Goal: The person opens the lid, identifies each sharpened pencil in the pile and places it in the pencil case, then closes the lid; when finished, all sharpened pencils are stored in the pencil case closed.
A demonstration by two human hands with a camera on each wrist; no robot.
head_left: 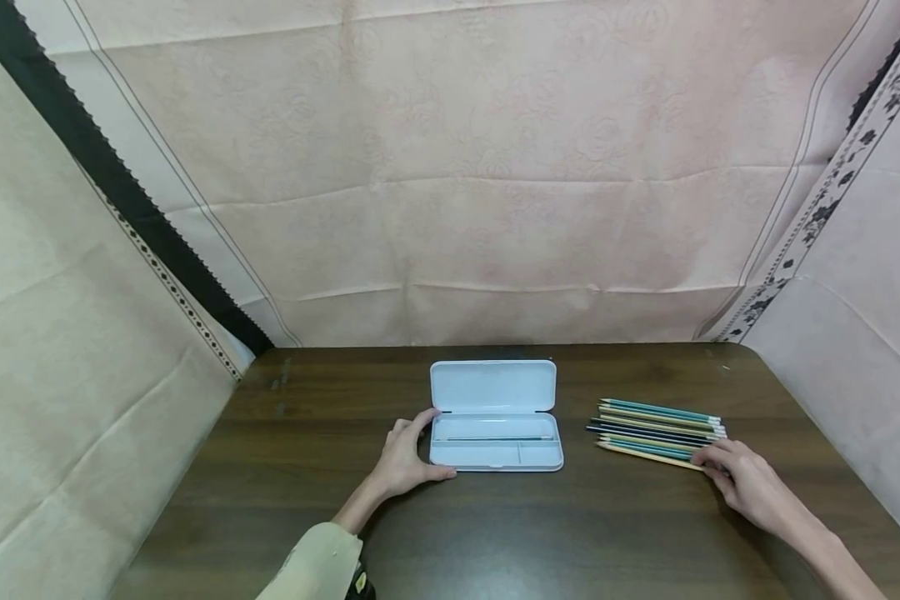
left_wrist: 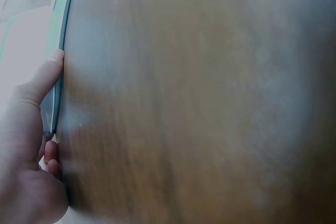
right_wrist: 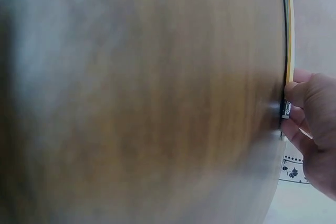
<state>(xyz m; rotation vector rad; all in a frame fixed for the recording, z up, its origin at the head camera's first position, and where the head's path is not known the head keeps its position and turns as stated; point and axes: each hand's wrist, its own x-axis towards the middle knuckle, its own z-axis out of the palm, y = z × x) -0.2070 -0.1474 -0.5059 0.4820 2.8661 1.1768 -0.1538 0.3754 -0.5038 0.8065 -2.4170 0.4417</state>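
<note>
A light-blue pencil case [head_left: 492, 455] lies on the table with its lid [head_left: 492, 386] folded back. Thumb and fingers of my left hand [head_left: 405, 460] are curled round the left end of the case; in the left wrist view the thumb [left_wrist: 46, 77] presses its front edge. A thin strip runs along the inside of the case; whether it is a pencil or a ridge, I cannot tell. To the right, several pencils [head_left: 656, 429] lie side by side, teal, dark and yellowish. My right hand [head_left: 746, 483] pinches the near yellowish pencil [right_wrist: 290, 40] by its eraser end.
The brown wooden table [head_left: 510, 533] ends in a straight back edge. Behind it hangs a pale cloth [head_left: 495, 208], with more cloth at the left and a flower-bordered cloth [head_left: 825, 217] at the right.
</note>
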